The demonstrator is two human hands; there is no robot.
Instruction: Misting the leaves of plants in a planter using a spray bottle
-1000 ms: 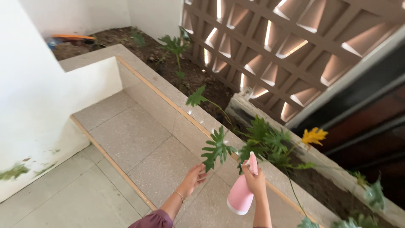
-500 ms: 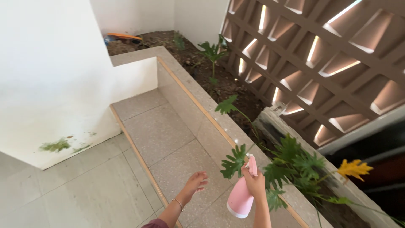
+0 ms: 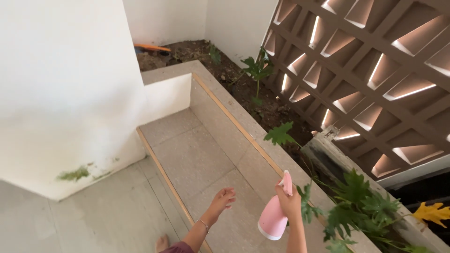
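The left hand [image 3: 222,199] has let go of the leaf and hangs spread. The right hand [image 3: 289,202] squeezes the pink spray bottle [image 3: 273,219], just beside the leafy green plant [image 3: 349,206].

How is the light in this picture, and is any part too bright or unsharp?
Head view: daylight glares through the lattice wall, with its slots blown white; the white wall is nearly washed out. The right hand with the pink spray bottle and the left hand look slightly soft; straight edges lean toward the corners.
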